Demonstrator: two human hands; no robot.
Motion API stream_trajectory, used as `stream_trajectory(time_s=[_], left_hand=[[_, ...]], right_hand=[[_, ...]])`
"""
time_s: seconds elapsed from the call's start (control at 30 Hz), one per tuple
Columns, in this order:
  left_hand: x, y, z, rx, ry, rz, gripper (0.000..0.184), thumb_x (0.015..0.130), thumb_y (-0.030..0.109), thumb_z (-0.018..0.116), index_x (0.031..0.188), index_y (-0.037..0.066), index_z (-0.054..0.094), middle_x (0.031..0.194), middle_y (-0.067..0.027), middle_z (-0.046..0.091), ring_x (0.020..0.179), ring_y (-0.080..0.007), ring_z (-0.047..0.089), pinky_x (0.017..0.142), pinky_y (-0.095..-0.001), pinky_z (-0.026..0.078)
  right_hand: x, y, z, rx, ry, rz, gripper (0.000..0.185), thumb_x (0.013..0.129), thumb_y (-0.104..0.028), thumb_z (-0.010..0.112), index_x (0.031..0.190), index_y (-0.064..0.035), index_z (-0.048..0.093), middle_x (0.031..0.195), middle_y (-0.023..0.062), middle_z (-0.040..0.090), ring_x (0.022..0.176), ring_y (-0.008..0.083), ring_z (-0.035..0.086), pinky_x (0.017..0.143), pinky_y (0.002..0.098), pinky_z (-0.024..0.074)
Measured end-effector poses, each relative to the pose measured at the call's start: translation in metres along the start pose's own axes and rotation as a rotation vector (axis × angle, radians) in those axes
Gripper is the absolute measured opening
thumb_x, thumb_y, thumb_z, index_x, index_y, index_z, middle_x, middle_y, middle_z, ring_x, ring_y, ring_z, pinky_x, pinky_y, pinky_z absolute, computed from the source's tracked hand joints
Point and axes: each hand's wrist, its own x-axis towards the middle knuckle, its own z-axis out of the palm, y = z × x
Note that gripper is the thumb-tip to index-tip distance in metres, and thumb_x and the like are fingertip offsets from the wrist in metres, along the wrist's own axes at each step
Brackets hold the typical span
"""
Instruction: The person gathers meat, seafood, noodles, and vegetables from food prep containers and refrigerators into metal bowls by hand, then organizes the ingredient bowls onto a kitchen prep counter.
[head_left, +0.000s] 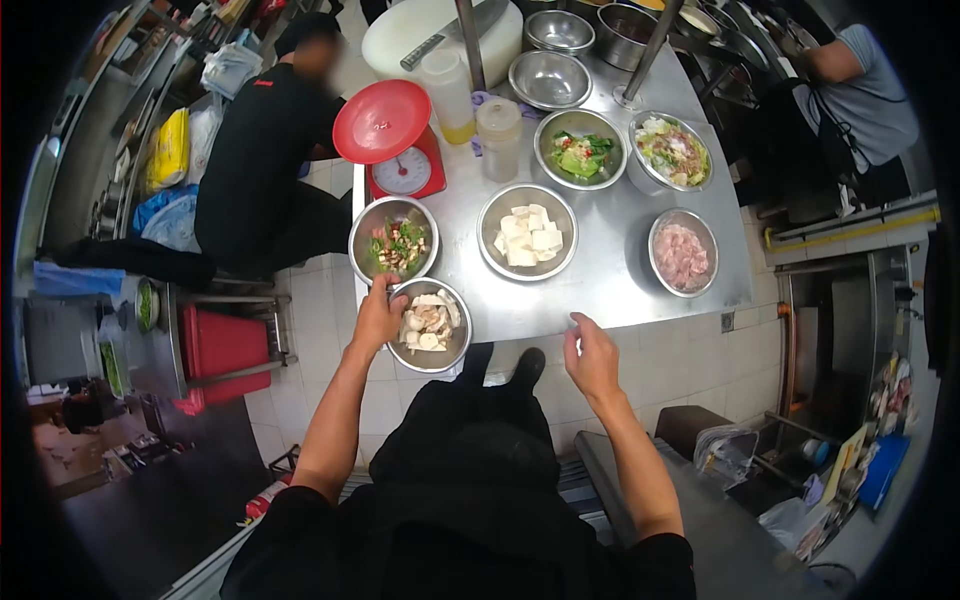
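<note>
Holding a bowl (456, 352) (pale chunks (430, 324) inside) is the left hand (378, 315).

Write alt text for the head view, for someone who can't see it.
A person's left hand grips a bowl of pale pieces at the edge of a steel table; the right hand is empty. Nearby bowls hold white blocks, greens and pink pieces, with a red scale behind at left. Other people are nearby.

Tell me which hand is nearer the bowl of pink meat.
Right. The right hand is below and left of the bowl of pink meat in the picture; the left hand is much farther left, at the rim of another bowl.
</note>
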Motion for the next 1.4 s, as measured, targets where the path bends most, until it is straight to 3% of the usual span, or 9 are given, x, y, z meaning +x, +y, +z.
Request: stream_trajectory(time_s=[0.17,0.27,0.37,0.63,0.8,1.13,1.23,1.3,1.4], left_hand=[[0.003,0.0,0.003,-0.036,-0.005,-0.064,0.034,0.084,0.011,0.062,0.115,0.008,0.047,0.092,-0.021,0.065,0.088,-0.0372,0.064,0.078,-0.0424,0.048],[-0.003,0.002,0.0,0.021,0.05,-0.041,0.033,0.084,0.008,0.061,0.114,0.008,0.048,0.086,-0.0152,0.066,0.079,-0.0257,0.066,0.073,-0.0364,0.049],[-0.006,0.005,-0.008,-0.005,-0.008,-0.125,0.036,0.084,0.009,0.063,0.116,0.011,0.048,0.089,-0.0202,0.066,0.086,-0.0371,0.064,0.076,-0.0423,0.048],[-0.007,0.005,-0.015,-0.069,-0.038,-0.149,0.034,0.083,0.008,0.063,0.112,0.011,0.048,0.085,-0.02,0.065,0.085,-0.0369,0.065,0.074,-0.0422,0.048],[0.002,-0.008,-0.007,-0.085,-0.032,-0.044,0.031,0.082,0.008,0.063,0.111,0.008,0.049,0.088,-0.0208,0.065,0.085,-0.0364,0.064,0.075,-0.0409,0.048],[0.044,0.006,0.028,-0.144,-0.086,-0.078,0.035,0.084,0.012,0.062,0.116,0.006,0.049,0.095,-0.0171,0.066,0.085,-0.0246,0.064,0.077,-0.0346,0.049],[0.047,0.001,0.038,-0.122,-0.026,-0.049,0.041,0.085,0.014,0.061,0.122,0.004,0.047,0.103,-0.0192,0.064,0.087,-0.0251,0.064,0.078,-0.0341,0.049],[0.046,0.002,0.044,-0.12,0.041,-0.007,0.048,0.085,0.015,0.061,0.128,0.004,0.043,0.106,-0.0201,0.063,0.087,-0.0244,0.064,0.08,-0.0342,0.049],[0.034,0.017,0.046,-0.272,-0.014,-0.14,0.061,0.086,0.014,0.061,0.139,0.004,0.033,0.111,-0.0205,0.06,0.092,-0.0224,0.061,0.085,-0.0341,0.047]], right_hand=[[0.043,-0.02,0.043,-0.029,-0.198,-0.185,0.041,0.082,-0.008,0.056,0.123,-0.0086,0.055,0.078,0.0161,0.063,0.071,0.0333,0.063,0.063,0.0432,0.0504],[0.082,-0.038,0.096,-0.118,-0.432,-0.206,0.045,0.088,-0.016,0.049,0.133,-0.0061,0.048,0.072,0.0171,0.064,0.066,0.034,0.064,0.061,0.0438,0.051],[0.11,-0.068,0.126,-0.155,-0.458,-0.211,0.048,0.092,-0.021,0.048,0.135,0.0002,0.043,0.069,0.0178,0.065,0.063,0.0334,0.065,0.059,0.0442,0.051],[0.116,-0.074,0.141,-0.361,-0.479,-0.328,0.059,0.087,-0.035,0.058,0.133,-0.0005,0.046,0.066,0.0104,0.066,0.061,0.0237,0.066,0.053,0.0367,0.0485],[0.05,-0.037,0.096,-0.33,-0.47,-0.494,0.052,0.087,-0.039,0.056,0.132,-0.0132,0.049,0.055,0.0071,0.059,0.051,0.024,0.061,0.045,0.0371,0.0438],[-0.124,0.196,-0.069,-0.699,-0.806,-0.04,0.039,0.088,-0.029,0.058,0.122,-0.0109,0.057,0.073,0.0131,0.066,0.067,0.025,0.066,0.055,0.0407,0.049],[-0.134,0.21,-0.096,-0.281,-0.441,0.397,0.037,0.089,-0.026,0.057,0.121,-0.0078,0.058,0.084,0.0117,0.068,0.068,0.0216,0.064,0.057,0.0352,0.0488],[-0.132,0.199,-0.096,0.533,-0.192,1.091,0.035,0.09,-0.026,0.053,0.118,-0.0051,0.059,0.096,0.0076,0.067,0.07,0.0159,0.06,0.062,0.0294,0.0479],[-0.144,0.181,-0.097,1.168,0.023,1.077,0.039,0.093,-0.029,0.045,0.119,-0.0012,0.056,0.102,0.0056,0.064,0.075,0.0121,0.055,0.066,0.0271,0.0466]])
